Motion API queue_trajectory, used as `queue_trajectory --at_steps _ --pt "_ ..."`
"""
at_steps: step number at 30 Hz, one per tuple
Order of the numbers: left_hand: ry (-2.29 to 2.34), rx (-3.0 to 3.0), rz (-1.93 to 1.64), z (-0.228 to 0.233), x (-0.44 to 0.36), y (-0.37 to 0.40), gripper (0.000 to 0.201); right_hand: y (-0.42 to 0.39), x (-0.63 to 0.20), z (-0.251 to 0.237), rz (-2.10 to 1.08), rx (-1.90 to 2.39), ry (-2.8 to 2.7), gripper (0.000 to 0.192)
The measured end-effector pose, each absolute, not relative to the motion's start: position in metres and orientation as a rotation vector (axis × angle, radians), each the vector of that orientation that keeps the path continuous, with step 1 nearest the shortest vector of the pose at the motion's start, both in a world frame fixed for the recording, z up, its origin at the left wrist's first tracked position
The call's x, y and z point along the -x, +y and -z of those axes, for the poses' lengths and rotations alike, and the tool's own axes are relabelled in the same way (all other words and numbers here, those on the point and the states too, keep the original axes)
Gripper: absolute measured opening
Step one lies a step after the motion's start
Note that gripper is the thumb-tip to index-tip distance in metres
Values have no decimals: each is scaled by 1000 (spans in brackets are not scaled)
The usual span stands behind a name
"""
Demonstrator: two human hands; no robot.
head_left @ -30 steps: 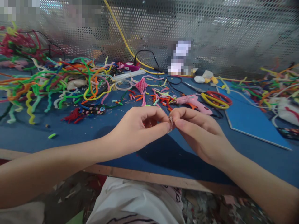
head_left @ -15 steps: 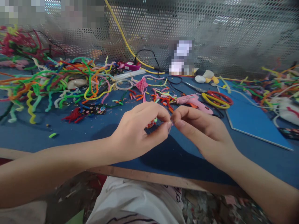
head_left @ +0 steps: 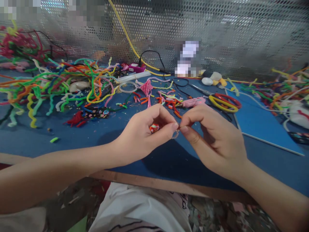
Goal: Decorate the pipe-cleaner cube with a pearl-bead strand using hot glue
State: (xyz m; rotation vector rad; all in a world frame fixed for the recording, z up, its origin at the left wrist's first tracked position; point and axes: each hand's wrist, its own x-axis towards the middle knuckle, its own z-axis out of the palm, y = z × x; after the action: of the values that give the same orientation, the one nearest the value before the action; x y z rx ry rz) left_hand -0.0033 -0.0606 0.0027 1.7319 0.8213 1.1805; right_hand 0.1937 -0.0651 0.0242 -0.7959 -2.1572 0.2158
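Over the blue tabletop my two hands meet at the fingertips. A small translucent loop [head_left: 175, 134], perhaps a beaded string, hangs just under the pinched thumb and forefinger of my left hand [head_left: 147, 132]. Inside the curl of that hand shows a red, orange and pale green fuzzy piece [head_left: 154, 128], partly hidden by the fingers. My right hand [head_left: 214, 138] pinches thumb against forefinger right beside the left fingertips; whatever lies between them is too small to make out. Just behind the right hand lies a pink glue gun [head_left: 194, 101], its handle covered.
Scissors [head_left: 224, 102] with red and yellow handles lie by a blue board [head_left: 265, 125]. Tangled pipe cleaners [head_left: 60, 80] heap at left, more at right. Short cut pieces [head_left: 169, 101] and a pink fuzzy shape [head_left: 146, 87] lie mid-table. A perforated metal panel [head_left: 149, 32] stands behind.
My right hand has turned and its knuckles have risen, covering the glue gun's handle. The left hand has shifted slightly, and more of the translucent loop and fuzzy piece shows.
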Motion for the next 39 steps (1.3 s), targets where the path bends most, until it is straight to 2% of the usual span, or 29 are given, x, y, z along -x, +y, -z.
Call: queue_trajectory --at_steps 8,14,23,31,39 --pt "695 -1601 -1155 -4 1 -59 10 -65 -192 -23 -138 788 -2126 11" --pt "639 -1381 -1147 -4 -4 -58 23 -67 -190 -20 -104 829 -2071 11" --pt "431 -1018 -1129 3 -9 -58 20 -71 -187 -14 -232 852 -1934 8" --pt "473 -1052 -1176 5 -9 -60 15 -75 -185 -13 -292 861 -1880 10" --pt "489 -973 -1026 -3 -6 -61 20 -73 -184 -15 -244 821 -1856 12"
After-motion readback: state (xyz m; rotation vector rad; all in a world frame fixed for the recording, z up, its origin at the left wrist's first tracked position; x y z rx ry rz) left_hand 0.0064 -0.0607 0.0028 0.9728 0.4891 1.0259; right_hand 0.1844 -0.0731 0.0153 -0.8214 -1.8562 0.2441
